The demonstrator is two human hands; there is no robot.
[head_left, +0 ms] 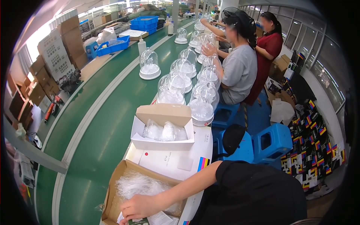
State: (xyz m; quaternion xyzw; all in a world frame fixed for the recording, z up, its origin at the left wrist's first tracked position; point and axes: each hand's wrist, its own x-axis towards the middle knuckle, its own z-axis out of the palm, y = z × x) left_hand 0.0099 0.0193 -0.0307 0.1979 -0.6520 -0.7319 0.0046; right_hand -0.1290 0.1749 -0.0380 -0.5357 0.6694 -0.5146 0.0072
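My right hand [140, 207] reaches in from the right, over the near end of an open brown cardboard box [113, 183]. Its fingers bend down around a small dark green printed card or packet [139, 222], cut off by the lower edge. Beneath my forearm, clear crinkled plastic bags [138, 185] fill much of the box. White printed paper slips [163, 218] lie beside my wrist. My left hand is out of view. Just beyond stands an open white carton [163, 144] with clear wrapped pieces [165, 131] inside, on a large white printed box [161, 159].
Clear domes on white bases [202, 107] stand in rows along the green conveyor [101, 150]. Two co-workers [240, 71] work at its right side. Blue stools [272, 140] are at the right, one bearing a black cap [233, 138]. A white squeeze bottle [141, 47] stands farther off.
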